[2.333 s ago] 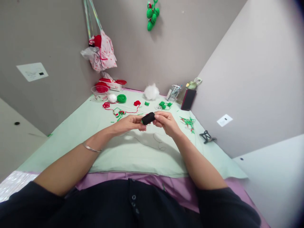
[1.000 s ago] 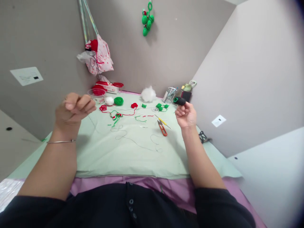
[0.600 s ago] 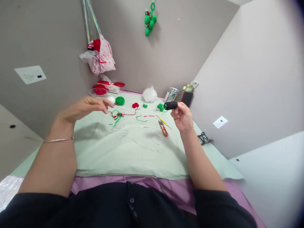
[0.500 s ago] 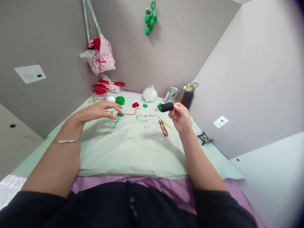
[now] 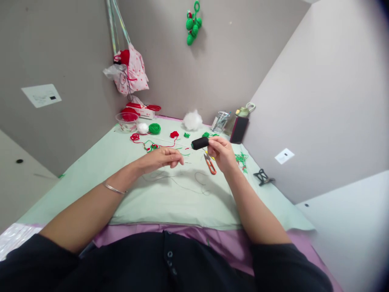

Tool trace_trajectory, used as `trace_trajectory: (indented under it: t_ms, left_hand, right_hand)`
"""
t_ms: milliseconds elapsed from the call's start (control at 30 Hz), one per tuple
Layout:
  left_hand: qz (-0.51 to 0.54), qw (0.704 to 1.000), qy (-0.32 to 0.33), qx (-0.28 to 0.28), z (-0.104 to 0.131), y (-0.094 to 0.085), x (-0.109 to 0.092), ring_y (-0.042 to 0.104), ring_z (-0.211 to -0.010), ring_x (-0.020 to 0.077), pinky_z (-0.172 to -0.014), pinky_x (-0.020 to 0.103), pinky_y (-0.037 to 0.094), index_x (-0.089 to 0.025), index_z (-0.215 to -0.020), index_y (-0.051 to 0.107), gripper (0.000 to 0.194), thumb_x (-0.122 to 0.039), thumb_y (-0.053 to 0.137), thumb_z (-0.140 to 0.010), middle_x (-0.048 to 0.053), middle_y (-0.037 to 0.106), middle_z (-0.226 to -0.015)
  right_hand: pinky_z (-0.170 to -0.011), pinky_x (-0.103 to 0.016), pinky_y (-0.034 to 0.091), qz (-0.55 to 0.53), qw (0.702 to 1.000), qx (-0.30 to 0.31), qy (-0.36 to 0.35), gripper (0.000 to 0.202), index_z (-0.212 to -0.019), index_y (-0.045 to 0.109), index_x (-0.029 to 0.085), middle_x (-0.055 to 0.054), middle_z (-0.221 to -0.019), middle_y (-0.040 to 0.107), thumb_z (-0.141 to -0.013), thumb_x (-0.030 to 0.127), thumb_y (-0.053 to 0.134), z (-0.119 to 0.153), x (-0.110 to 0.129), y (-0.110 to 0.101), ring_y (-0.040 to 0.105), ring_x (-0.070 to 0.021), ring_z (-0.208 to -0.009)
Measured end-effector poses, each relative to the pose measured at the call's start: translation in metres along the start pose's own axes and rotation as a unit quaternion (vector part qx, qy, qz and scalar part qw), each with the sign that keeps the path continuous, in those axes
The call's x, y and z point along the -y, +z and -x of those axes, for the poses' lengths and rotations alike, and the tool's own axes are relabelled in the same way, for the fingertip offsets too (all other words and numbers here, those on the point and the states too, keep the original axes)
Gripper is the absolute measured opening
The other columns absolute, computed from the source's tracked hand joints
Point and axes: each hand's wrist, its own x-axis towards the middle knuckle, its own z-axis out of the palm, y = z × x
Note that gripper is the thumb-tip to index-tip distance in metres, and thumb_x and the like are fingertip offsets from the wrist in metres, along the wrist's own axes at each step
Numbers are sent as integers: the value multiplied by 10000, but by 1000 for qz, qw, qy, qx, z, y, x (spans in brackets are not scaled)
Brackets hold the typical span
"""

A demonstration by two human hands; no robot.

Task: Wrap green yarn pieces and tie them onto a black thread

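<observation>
My right hand [image 5: 221, 151] grips one end of a black thread spool [image 5: 199, 143], held tilted above the table. Left of it, my left hand [image 5: 162, 158] hovers with its fingers pressed together; anything between the fingertips is too small to make out. Fine dark thread [image 5: 188, 188] lies in loose curves on the pale green cloth below. Orange-handled snips [image 5: 210, 164] rest under the spool, near my right hand. Behind my left hand is a small red, white and green crocheted piece [image 5: 152, 147].
Red yarn [image 5: 174, 134], a green ball [image 5: 154, 129], white stuffing [image 5: 192, 120] and a clear tub [image 5: 127, 122] stand at the back. A phone [image 5: 239, 130] leans at the back right, with a black clip [image 5: 263, 177] nearer.
My left hand has moved right and closer to me, its spread fingers now closed. My right hand has shifted the spool left and slightly down, uncovering green yarn on the right.
</observation>
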Motion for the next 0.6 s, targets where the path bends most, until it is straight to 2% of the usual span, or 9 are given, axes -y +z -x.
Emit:
trace_trajectory:
  t_ms: [133,267,400,467,533,600]
  left_hand:
    - [1,998,35,-56,14,-31,-11,451,-626,107,-608,256,377,-187,-809,723,300,-470,636,-858,0,502,-631]
    - [-27,995,80,-45,40,-72,-18,383,-526,118,-544,305,318,-190,-623,655,355,-504,709,-778,-8,383,-509]
    - [6,965,221,-140,70,-109,-15,310,-473,99,-547,316,226,-221,-517,558,432,-576,724,-698,-41,188,-425]
    - [2,948,249,-200,82,-120,-16,345,-495,113,-578,330,195,-234,-514,539,435,-580,676,-739,-35,117,-435]
    - [1,937,245,-248,88,-125,-19,353,-515,123,-590,343,201,-256,-534,558,419,-595,668,-753,-26,154,-450]
    - [-20,933,207,-295,86,-127,-21,390,-557,141,-607,361,253,-274,-576,606,410,-635,653,-763,-11,299,-488]
  right_hand:
    - [-390,-165,237,-85,995,-56,2,171,-698,611,169,64,-466,480,-690,267,751,-10,4,-16,329,-34,-404]
    - [-369,-144,255,-175,978,-114,11,227,-626,494,172,81,-465,445,-694,207,707,-18,9,-36,306,-23,-390]
    - [-357,-148,259,-226,957,-179,12,264,-593,414,178,87,-449,407,-752,164,624,-24,15,-57,303,-20,-371]
    - [-353,-148,261,-237,950,-204,13,261,-601,406,180,90,-452,402,-786,163,589,-25,17,-65,309,-20,-364]
    - [-352,-146,266,-240,945,-222,11,251,-614,414,180,92,-454,403,-814,169,566,-26,19,-72,312,-20,-359]
    - [-353,-145,269,-233,946,-225,9,251,-619,420,180,93,-455,405,-820,179,571,-27,18,-74,312,-20,-359]
